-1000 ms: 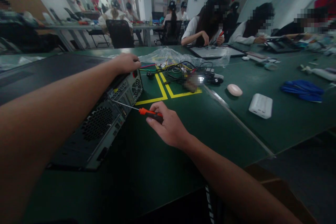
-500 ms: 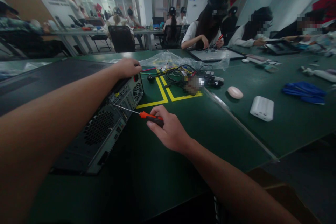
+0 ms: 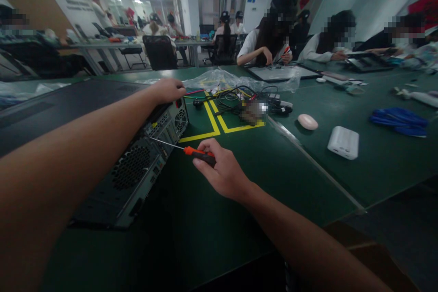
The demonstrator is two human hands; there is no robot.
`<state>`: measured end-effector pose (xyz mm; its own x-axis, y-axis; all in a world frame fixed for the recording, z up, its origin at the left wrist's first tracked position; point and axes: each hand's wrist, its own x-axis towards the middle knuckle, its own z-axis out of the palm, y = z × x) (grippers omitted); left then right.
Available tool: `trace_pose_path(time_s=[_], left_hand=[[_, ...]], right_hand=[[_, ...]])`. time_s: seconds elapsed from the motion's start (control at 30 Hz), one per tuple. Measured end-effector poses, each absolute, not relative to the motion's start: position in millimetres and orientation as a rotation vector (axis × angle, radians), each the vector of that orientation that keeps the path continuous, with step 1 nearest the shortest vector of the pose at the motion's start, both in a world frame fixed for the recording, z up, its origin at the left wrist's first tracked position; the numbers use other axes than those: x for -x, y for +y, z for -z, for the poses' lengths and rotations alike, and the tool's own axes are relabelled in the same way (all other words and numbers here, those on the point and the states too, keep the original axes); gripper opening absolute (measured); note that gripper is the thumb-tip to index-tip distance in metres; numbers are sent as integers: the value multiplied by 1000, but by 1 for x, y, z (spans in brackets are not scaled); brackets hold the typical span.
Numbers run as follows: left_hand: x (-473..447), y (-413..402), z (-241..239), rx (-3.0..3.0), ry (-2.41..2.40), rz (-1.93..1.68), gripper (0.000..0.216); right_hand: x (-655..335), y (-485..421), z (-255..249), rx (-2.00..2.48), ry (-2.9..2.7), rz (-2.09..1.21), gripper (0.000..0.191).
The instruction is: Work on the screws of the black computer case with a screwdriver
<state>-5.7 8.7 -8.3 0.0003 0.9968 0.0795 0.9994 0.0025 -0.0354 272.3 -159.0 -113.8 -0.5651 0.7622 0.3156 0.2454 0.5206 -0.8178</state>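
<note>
A black desktop computer case (image 3: 137, 169) lies on its side on the green table (image 3: 239, 200), its rear panel with fan grilles facing me. My left hand (image 3: 167, 90) rests curled over the case's far top corner, gripping it. My right hand (image 3: 221, 171) is closed on the orange-and-black handle of a screwdriver (image 3: 191, 151). The thin metal shaft points left and its tip touches the rear panel near the top edge.
A tangle of cables (image 3: 239, 98) and a clear plastic bag (image 3: 222, 77) lie beyond yellow tape lines (image 3: 212, 121). To the right sit a pink oval object (image 3: 307, 122), a white box (image 3: 343, 142) and blue cloth (image 3: 398, 120). Several people work across the table and farther back.
The view has shifted slightly, so everything sits a little lower in frame. Both hands keep their holds, with the screwdriver tip still against the rear panel.
</note>
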Motion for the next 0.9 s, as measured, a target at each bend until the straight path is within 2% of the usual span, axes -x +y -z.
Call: trace_pose_path(time_s=[0.47, 0.67, 0.9], left_hand=[[5, 8, 9, 2163, -2169, 104, 59], [2, 6, 7, 2144, -2173, 69, 60], [1, 4, 6, 2170, -2164, 76, 64]], right_hand=[[-272, -157, 115, 770, -2021, -883, 23], [-270, -158, 118, 786, -2078, -965, 33], [-271, -162, 116, 879, -2096, -987, 32]])
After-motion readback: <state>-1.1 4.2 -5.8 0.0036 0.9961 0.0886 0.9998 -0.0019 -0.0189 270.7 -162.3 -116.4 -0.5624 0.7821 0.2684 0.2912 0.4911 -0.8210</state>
